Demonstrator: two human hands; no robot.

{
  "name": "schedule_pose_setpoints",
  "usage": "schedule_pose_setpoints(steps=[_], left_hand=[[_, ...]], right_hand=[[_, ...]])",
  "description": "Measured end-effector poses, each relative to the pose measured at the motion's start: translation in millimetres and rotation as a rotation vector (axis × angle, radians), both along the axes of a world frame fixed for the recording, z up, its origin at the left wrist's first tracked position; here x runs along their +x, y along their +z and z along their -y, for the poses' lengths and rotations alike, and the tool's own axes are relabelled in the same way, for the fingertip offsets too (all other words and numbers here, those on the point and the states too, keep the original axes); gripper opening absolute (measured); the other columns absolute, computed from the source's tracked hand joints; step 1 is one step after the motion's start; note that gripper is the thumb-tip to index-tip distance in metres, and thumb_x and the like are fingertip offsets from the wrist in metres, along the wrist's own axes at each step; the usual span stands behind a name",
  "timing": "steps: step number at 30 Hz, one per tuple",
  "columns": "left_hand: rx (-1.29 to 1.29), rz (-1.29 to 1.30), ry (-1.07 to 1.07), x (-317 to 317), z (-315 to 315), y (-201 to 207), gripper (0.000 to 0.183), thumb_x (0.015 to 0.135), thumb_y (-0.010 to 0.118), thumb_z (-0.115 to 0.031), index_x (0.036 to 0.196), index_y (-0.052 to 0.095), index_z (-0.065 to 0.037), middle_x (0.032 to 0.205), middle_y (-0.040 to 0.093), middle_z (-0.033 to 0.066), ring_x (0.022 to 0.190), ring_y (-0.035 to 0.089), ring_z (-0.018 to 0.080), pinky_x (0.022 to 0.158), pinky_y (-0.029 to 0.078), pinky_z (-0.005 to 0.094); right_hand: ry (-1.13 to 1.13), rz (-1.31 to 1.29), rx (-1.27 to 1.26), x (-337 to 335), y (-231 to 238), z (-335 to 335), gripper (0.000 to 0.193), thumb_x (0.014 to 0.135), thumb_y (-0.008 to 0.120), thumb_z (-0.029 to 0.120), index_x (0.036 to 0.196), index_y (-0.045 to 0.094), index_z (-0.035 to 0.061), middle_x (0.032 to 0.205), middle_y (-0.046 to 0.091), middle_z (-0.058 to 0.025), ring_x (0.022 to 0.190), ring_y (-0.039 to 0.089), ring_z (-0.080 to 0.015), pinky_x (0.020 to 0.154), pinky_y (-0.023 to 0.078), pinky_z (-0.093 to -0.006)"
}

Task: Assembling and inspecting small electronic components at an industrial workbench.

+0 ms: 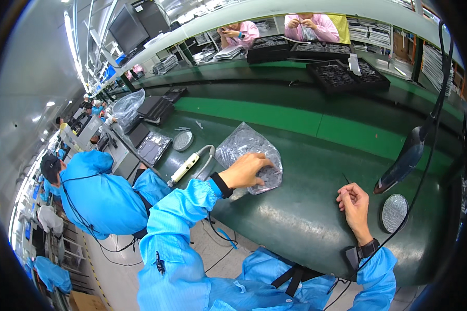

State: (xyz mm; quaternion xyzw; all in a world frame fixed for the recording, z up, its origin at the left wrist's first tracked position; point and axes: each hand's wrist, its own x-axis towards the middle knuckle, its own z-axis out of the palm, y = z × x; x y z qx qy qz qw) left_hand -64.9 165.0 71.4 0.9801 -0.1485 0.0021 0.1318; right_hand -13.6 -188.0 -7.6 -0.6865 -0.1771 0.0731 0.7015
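A clear plastic bag point(248, 145) full of small dark grey parts lies on the green workbench point(306, 207). My left hand point(251, 170) is on the bag's near right side, its fingers bent round the plastic and the thumb on the near side. The fingertips are partly hidden among the folds. Farther right, my right hand point(354, 207) hovers low at the bench, fingers curled together. From it juts a thin dark pointed tool point(345, 178), most of it hidden by the fingers. A round studded silver dish point(394, 213) lies right of that hand.
A hand-held electric driver point(406, 158) hangs on a cable at the right. Left of the bag are a pale handled tool point(184, 170) with a cord and another round dish point(182, 140). Black trays point(347, 76) stand at the back. A co-worker point(104, 192) sits close on my left.
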Motion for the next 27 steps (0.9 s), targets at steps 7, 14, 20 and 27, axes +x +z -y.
schedule_pose_setpoints(steps=[7,14,20,27], left_hand=[[-0.022,0.083,0.017,12.6,13.1,-8.6,0.040,0.066,0.083,-0.012,0.104,0.071,-0.007,0.101,0.067,0.0140,0.101,0.062,0.0352,0.088,0.047,0.0452],[-0.486,0.201,-0.213,-1.3,65.7,25.2,0.021,0.081,0.076,-0.018,0.095,0.070,-0.003,0.084,0.066,0.0127,0.078,0.067,0.0250,0.065,0.053,0.0349],[-1.288,-0.158,-0.303,23.3,169.5,-13.4,0.021,0.095,0.064,-0.014,0.084,0.065,0.004,0.072,0.064,0.0040,0.065,0.058,0.0083,0.056,0.046,0.0242],[-1.517,-0.314,-0.245,66.1,182.5,-79.4,0.029,0.099,0.059,-0.019,0.075,0.060,-0.003,0.068,0.060,-0.0007,0.057,0.051,0.0029,0.051,0.040,0.0195]], right_hand=[[0.018,-0.010,0.023,1.0,-7.5,6.2,0.016,0.098,0.059,0.017,0.091,0.061,0.0030,0.073,0.061,-0.0007,0.058,0.053,-0.0041,0.052,0.042,-0.0183],[0.036,0.012,0.007,1.3,-6.8,-2.2,0.017,0.098,0.059,0.019,0.091,0.060,0.0031,0.072,0.060,-0.0013,0.056,0.052,-0.0043,0.049,0.040,-0.0182],[0.001,0.080,0.061,6.0,-17.6,4.5,0.019,0.100,0.058,0.019,0.089,0.058,0.0032,0.071,0.058,-0.0002,0.054,0.049,-0.0040,0.048,0.038,-0.0174],[-0.039,0.113,0.006,5.6,-20.6,2.0,0.021,0.101,0.054,0.023,0.088,0.056,0.0061,0.070,0.053,0.0022,0.055,0.046,-0.0028,0.047,0.034,-0.0171]])
